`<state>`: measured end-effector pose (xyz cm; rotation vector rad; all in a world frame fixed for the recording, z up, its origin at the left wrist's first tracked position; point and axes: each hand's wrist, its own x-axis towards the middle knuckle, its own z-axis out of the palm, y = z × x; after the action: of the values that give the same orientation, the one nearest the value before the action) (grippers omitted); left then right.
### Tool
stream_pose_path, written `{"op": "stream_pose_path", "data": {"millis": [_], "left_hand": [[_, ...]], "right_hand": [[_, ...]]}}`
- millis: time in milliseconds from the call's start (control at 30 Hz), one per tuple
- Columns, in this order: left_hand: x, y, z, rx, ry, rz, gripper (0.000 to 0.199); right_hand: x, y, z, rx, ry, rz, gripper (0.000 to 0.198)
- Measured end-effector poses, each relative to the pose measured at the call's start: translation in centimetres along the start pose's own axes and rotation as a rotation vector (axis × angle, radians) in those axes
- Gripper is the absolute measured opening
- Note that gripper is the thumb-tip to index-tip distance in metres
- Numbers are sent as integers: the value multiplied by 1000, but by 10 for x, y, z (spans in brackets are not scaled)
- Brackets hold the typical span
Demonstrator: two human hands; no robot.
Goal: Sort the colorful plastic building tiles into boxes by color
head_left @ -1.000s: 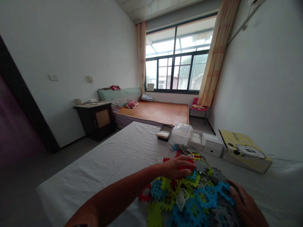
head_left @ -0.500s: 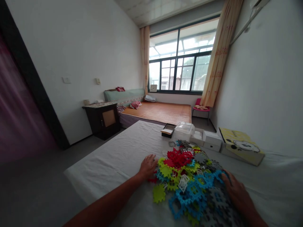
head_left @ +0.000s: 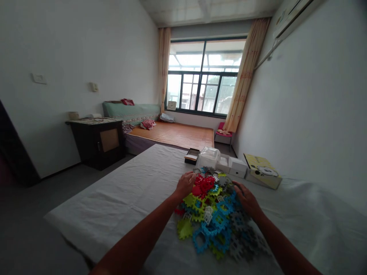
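Between my hands a heap of flat, notched plastic building pieces lies on the white-covered table. Red pieces [head_left: 204, 185] are on top toward the far left, lime-green pieces [head_left: 185, 228] lie along the left side, and blue pieces [head_left: 220, 219] are at the middle and front. Grey pieces [head_left: 239, 221] make up the right side, and a small white window-like piece [head_left: 208, 215] lies among the others. My left hand [head_left: 185, 185] rests against the far left of the heap, fingers stretched forward. On the opposite side, my right hand [head_left: 246, 196] touches the grey pieces with fingers extended.
Behind the heap stand an open black box [head_left: 192, 156], a clear plastic container [head_left: 209, 156], a white box [head_left: 237, 167] and a yellow-topped carton [head_left: 262, 171]. Wrinkled white cloth [head_left: 120, 194] covers the table. Beyond are a bed [head_left: 177, 133] and a dark cabinet [head_left: 97, 143].
The view has turned to the right. My right hand has moved up along the heap's right side, and my left hand has shifted slightly farther along its left side. The heap looks narrower.
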<state>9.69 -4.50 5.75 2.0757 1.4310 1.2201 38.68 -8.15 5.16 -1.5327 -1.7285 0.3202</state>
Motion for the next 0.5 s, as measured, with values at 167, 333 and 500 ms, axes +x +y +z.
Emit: {"op": "stream_pose_path", "data": {"millis": [167, 333, 500], "left_hand": [[8, -36, -5, -66, -51, -5, 37], [-3, -56, 2, -163, -82, 39, 38], [-9, -60, 7, -220, -101, 83, 42]], "right_hand": [[-2, -17, -16, 100, 54, 16, 54], [-69, 45, -34, -73, 180, 340, 52], [-106, 48, -3, -141, 154, 457, 69]]}}
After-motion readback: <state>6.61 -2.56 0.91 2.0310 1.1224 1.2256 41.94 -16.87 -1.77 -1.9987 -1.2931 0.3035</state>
